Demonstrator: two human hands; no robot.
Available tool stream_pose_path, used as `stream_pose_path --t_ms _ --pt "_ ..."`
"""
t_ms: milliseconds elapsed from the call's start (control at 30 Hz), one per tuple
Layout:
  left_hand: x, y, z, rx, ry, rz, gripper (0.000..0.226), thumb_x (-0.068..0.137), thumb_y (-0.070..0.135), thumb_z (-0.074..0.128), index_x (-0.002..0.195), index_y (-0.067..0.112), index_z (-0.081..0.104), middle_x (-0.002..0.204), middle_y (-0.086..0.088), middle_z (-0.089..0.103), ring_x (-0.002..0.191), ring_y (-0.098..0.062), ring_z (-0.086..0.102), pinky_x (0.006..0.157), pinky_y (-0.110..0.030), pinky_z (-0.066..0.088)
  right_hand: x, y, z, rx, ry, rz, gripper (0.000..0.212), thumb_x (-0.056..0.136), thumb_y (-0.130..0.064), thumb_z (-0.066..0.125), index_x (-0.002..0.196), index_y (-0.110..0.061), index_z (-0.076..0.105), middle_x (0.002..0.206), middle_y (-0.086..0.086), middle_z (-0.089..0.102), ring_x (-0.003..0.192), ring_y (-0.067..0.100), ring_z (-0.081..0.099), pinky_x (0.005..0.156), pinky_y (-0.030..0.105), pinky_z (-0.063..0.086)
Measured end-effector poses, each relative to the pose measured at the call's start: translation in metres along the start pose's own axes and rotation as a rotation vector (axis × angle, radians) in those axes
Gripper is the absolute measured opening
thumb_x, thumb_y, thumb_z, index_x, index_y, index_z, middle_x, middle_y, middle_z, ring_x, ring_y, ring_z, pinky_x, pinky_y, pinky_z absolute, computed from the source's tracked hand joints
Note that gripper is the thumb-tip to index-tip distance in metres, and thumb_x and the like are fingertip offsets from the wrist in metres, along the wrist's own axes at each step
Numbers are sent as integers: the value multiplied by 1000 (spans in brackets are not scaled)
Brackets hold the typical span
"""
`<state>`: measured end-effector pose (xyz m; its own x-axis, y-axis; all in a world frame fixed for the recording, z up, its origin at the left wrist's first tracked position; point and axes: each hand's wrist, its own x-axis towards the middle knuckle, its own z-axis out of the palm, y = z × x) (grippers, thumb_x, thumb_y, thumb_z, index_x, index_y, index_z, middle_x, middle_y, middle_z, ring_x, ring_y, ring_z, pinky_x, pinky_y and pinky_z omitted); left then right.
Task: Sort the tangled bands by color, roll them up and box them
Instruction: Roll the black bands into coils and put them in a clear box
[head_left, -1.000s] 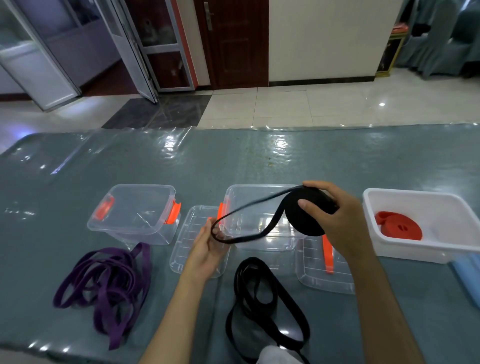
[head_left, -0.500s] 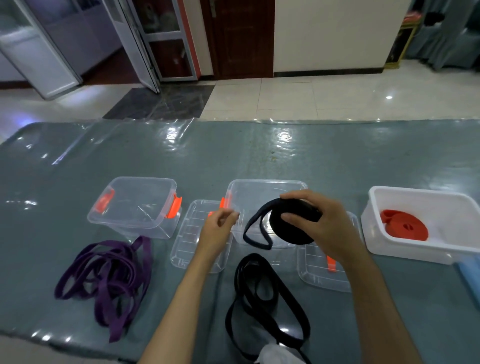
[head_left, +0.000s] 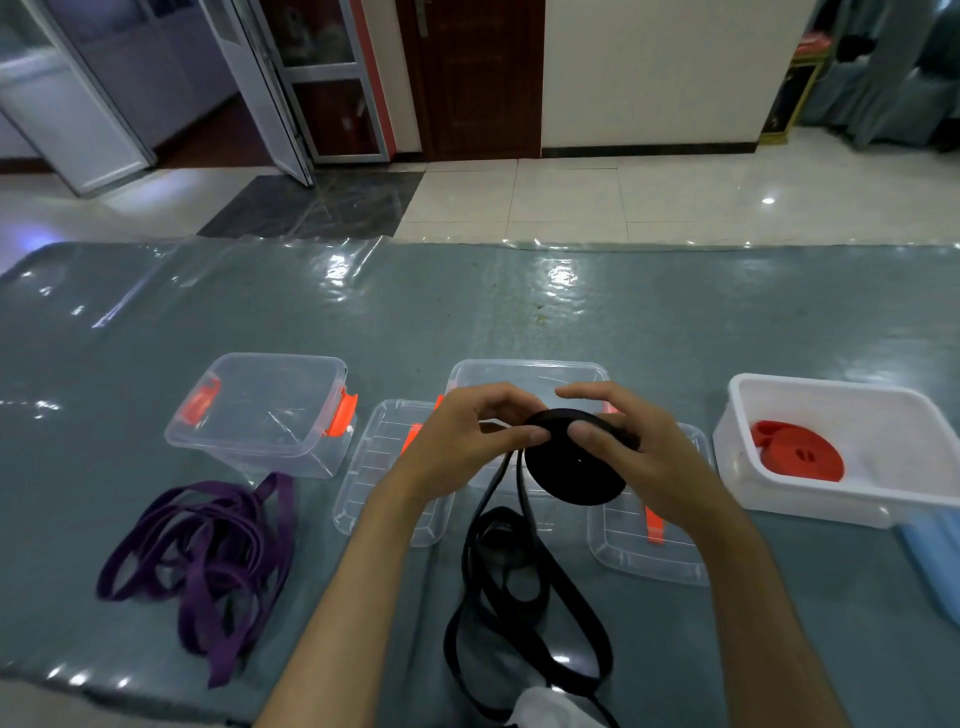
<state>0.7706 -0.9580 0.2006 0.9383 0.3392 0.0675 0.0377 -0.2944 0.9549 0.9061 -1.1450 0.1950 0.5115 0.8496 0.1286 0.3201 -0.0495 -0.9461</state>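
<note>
I hold a black band rolled into a flat disc (head_left: 574, 473) above the middle clear box (head_left: 524, 371). My right hand (head_left: 631, 452) grips the roll, thumb on its face. My left hand (head_left: 462, 441) pinches the roll's upper left edge, where the loose end hangs down. More black band (head_left: 524, 597) lies in loops on the table below. A tangled purple band (head_left: 208, 551) lies at the front left. A rolled red band (head_left: 797, 457) sits inside the white tub (head_left: 852, 499) on the right.
A second clear box (head_left: 260, 410) with orange latches stands at the left. Two clear lids (head_left: 374, 499) (head_left: 649, 551) lie flat beside the middle box. A blue object (head_left: 935, 556) lies at the right edge. The table is covered in shiny plastic sheeting.
The loose black loop has been wound in and shortened. My left hand has moved right from the loop's end to the roll's edge, and both hands have come together.
</note>
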Motion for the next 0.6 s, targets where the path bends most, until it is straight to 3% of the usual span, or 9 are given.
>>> stream_pose_path --t_ms 233,333,433,500,600 --pt "-3 5 -3 -110 54 43 29 82 9 86 107 16 72 94 -5 76 88 -18 74 84 -29 58 5 -7 2 12 -14 -38 34 102 -35 52 133 -39 65 120 -11 75 113 9 70 92 20 53" --pt "-2 9 -4 -183 75 75 27 81 7 85 103 16 71 92 -4 75 87 -16 73 84 -26 58 4 -12 -2 66 -83 -41 35 101 -24 58 134 -30 66 122 -7 75 114 15 72 96 29 56" --pt "-4 11 0 -214 81 106 21 83 0 82 99 9 72 94 -9 76 92 -20 75 87 -27 59 2 -13 -4 124 -152 -25 41 94 -7 72 131 -25 68 110 4 78 103 25 76 91 43 61" --pt "-5 10 3 -224 90 97 19 85 -3 80 102 2 72 97 -14 76 93 -22 75 88 -29 60 -1 -13 -3 108 -92 -41 42 90 -2 75 127 -23 69 103 6 80 99 26 77 89 45 62" --pt "-7 11 2 -214 65 86 27 88 -3 76 114 5 74 105 -4 78 97 -19 74 92 -31 59 -6 -15 0 133 44 -74 40 87 -4 77 124 -18 69 101 7 80 94 27 78 83 49 64"
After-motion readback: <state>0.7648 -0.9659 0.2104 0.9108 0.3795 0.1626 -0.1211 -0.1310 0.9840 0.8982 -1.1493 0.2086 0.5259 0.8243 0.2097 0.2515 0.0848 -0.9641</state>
